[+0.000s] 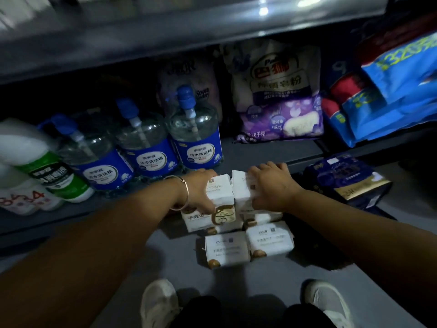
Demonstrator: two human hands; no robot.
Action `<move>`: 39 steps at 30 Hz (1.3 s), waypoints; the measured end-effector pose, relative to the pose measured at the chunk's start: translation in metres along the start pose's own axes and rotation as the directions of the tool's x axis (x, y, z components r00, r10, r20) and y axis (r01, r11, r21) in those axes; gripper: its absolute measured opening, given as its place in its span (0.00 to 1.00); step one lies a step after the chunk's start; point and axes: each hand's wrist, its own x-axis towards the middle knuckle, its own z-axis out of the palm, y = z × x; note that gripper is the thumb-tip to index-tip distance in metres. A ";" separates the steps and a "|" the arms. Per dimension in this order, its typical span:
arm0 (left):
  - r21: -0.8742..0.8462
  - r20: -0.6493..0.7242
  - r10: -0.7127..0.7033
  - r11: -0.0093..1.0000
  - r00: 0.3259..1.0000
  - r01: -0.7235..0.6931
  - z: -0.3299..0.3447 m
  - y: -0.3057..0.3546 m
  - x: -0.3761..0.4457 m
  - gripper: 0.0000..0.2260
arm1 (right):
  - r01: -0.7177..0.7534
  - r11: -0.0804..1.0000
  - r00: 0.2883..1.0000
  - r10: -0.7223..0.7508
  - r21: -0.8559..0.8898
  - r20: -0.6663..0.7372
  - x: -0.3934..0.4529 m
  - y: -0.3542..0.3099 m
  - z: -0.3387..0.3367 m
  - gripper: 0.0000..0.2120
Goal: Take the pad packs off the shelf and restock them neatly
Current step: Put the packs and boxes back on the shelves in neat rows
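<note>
Shelf (272, 152): bottom board, front edge mostly bare.
Pad packs (233, 197): white, clustered on floor against shelf's front edge.
Left hand (201, 190): grasping top left pack.
Right hand (272, 185): grasping top right pack.
Progress: packs off; restocking remains.

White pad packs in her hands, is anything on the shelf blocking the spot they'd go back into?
Nothing visible does. Both the left hand and right hand already hold the white packs at the shelf edge. Behind them the shelf is bare between the blue-label bottles and the purple bag.
</note>
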 end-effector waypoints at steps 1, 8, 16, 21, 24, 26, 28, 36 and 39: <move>-0.037 0.013 -0.002 0.999 1.000 0.003 -0.015 0.003 -0.010 0.27 | 0.006 1.000 1.000 -0.006 0.009 -0.019 -0.003 -0.002 -0.016 0.31; 0.042 -0.088 0.090 0.995 0.992 -0.087 -0.119 0.040 -0.090 0.21 | 0.058 0.998 0.986 -0.055 0.009 -0.155 -0.031 -0.024 -0.145 0.27; 0.060 -0.331 0.163 0.987 0.930 -0.152 -0.237 0.062 -0.169 0.25 | 0.117 0.992 0.943 -0.094 0.055 -0.318 -0.048 -0.048 -0.294 0.28; 0.096 -0.481 0.144 0.989 0.865 -0.111 -0.303 0.051 -0.192 0.27 | 0.133 0.988 0.886 -0.083 0.078 -0.456 -0.024 -0.056 -0.353 0.28; 0.089 -0.527 0.114 0.993 0.842 -0.079 -0.327 0.035 -0.186 0.24 | 0.092 0.994 0.875 -0.053 0.056 -0.482 0.004 -0.060 -0.366 0.30; 0.103 -0.546 0.096 0.994 0.833 -0.048 -0.339 0.022 -0.176 0.23 | 0.076 0.996 0.866 -0.046 0.041 -0.498 0.025 -0.062 -0.371 0.32; 0.131 -0.557 0.073 0.991 0.828 0.000 -0.350 0.010 -0.164 0.25 | 0.076 0.997 0.859 -0.051 0.028 -0.510 0.047 -0.065 -0.375 0.33; 0.183 -0.563 -0.029 0.970 0.826 0.159 -0.385 -0.025 -0.105 0.30 | 0.092 0.996 0.885 -0.078 0.007 -0.460 0.122 -0.059 -0.382 0.32; 0.123 -0.568 -0.070 0.978 0.820 0.168 -0.396 -0.034 -0.082 0.33 | 0.088 0.996 0.897 -0.072 0.017 -0.437 0.144 -0.053 -0.385 0.30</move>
